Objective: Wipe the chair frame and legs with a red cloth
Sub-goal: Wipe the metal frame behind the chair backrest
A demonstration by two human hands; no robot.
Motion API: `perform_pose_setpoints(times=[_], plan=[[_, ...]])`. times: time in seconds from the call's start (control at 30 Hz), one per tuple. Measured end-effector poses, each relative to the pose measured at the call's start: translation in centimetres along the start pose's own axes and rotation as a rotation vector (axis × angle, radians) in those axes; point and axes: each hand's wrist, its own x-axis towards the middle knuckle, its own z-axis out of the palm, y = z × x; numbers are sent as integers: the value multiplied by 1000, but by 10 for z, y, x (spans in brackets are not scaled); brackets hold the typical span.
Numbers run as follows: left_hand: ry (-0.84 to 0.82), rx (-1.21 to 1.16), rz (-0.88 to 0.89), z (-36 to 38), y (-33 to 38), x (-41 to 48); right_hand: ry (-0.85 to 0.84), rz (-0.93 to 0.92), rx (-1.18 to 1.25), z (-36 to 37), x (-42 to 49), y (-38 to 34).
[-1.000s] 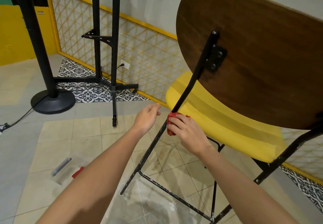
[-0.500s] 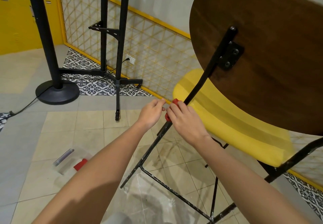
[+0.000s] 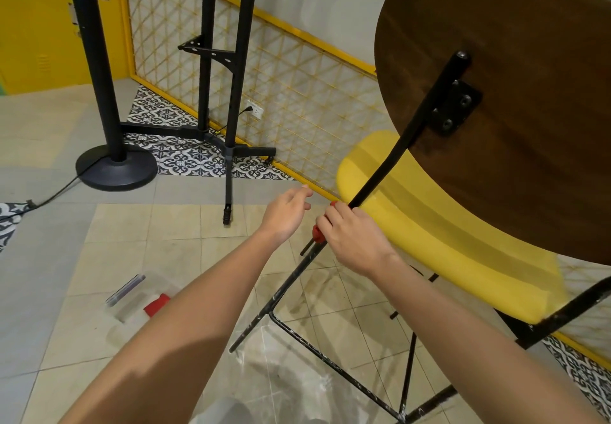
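The right hand (image 3: pixel 355 242) is curled tight around the black frame tube (image 3: pixel 373 182) of the chair, at the left rear corner of the yellow seat (image 3: pixel 439 225), with the red cloth (image 3: pixel 318 234) bunched under its fingers against the metal. The left hand (image 3: pixel 287 215) hangs just left of that tube, fingers loosely spread and holding nothing. A clear plastic packet (image 3: pixel 135 298) lies on the floor tiles (image 3: pixel 165 225), well left of the chair leg.
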Motion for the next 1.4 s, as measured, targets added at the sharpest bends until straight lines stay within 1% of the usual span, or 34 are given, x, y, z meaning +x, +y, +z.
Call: perform_pose_setpoints(times=[0.07, 0.13, 0.27, 0.37, 0.43, 0.57, 0.63, 0.77, 0.83, 1.13, 1.2, 1.3, 1.4], plan=[[-7, 8, -4, -2, -3, 1, -23, -45, 53, 7, -1, -4], [6, 9, -13, -5, -7, 2, 11, -76, 80, 9, -2, -1], [30, 0, -27, -9, -12, 5, 212, -17, 107, 1, -9, 16], [20, -2, -22, -8, -14, 5, 281, -59, 44, 7, -19, 14], [10, 15, -25, -6, -16, 4, 257, -98, 67, 18, -23, 8], [-6, 32, -23, -4, -21, 0, 76, -143, 129, 34, -19, -9], [-12, 29, -25, -1, -23, -2, 119, -137, 121, 33, -15, -11], [-12, 9, -30, 1, -34, -3, 278, -17, 153, 25, -16, -1], [3, -4, -51, 1, -38, -3, 283, -9, 125, 28, -18, -1], [-21, 20, -51, 1, -38, -7, 40, -126, 162, 42, -10, -26], [-14, 12, -49, -1, -38, -5, 82, -118, 158, 40, -9, -21], [-12, 4, -46, -1, -37, -3, 228, -36, 219, 33, -15, -8], [-18, -6, -47, 4, -35, -4, 296, -44, 214, 34, -22, -4]])
